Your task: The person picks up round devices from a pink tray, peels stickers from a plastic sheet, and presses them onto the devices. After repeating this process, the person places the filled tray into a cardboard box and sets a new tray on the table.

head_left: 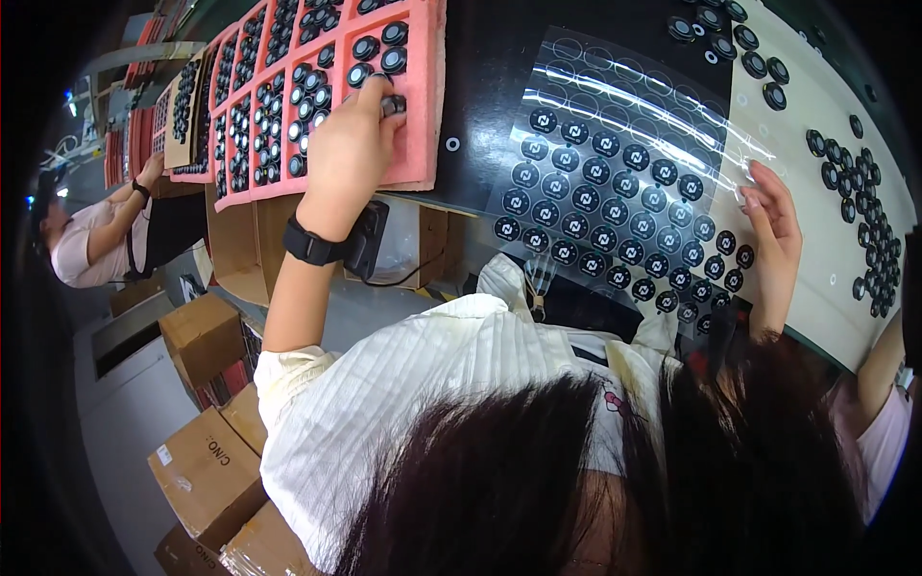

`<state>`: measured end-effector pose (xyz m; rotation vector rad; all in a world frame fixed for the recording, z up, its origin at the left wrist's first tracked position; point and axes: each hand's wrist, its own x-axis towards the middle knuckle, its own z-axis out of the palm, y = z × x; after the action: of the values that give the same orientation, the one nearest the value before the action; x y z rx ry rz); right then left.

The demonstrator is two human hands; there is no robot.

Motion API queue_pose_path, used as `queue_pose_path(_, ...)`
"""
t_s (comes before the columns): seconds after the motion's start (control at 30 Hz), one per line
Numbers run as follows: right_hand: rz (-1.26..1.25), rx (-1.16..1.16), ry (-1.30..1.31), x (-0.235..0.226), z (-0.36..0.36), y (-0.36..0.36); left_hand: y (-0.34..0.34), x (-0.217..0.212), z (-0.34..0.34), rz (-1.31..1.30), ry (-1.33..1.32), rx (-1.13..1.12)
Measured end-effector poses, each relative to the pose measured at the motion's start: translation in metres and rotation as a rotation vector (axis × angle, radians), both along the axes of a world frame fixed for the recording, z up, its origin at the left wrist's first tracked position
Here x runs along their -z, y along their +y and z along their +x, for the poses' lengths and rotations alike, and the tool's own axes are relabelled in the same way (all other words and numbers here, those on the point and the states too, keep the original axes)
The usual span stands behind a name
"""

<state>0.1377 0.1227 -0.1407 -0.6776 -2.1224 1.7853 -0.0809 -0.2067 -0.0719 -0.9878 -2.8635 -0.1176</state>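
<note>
My left hand reaches over a pink foam tray, its fingers closed on a small round black part in a compartment near the tray's right side. Several similar black parts, some with pale ring faces, stand in the compartments around it. My right hand is at the right edge of a clear plastic sheet, thumb and fingertips pinched on that edge. Rows of round black stickers with a white mark cover the sheet's nearer part; its far rows show bare circle outlines.
Loose round black parts lie scattered on the pale board at the right. Cardboard boxes stand on the floor at lower left. One co-worker works at far left; another person's arm shows at the right edge.
</note>
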Motion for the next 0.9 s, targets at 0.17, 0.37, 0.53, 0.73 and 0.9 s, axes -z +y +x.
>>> queue_pose_path(0.17,-0.008,-0.021,0.011,0.001,-0.002,-0.001,-0.002,0.004,-0.016,-0.002,0.071,-0.010)
queue_pose_path(0.37,-0.003,-0.014,0.032,0.002,0.000,0.000,-0.004,0.003,-0.026,0.035,0.043,0.052)
queue_pose_path(0.53,0.014,-0.023,0.051,0.001,0.000,-0.003,-0.013,0.003,-0.028,0.183,-0.169,-0.103)
queue_pose_path(0.73,0.010,-0.024,0.070,0.003,0.000,-0.002,-0.018,-0.038,-0.020,0.668,-0.992,-0.373)
queue_pose_path(0.9,0.003,0.002,0.060,-0.001,-0.002,-0.004,-0.018,-0.038,-0.016,0.726,-1.206,-0.341)
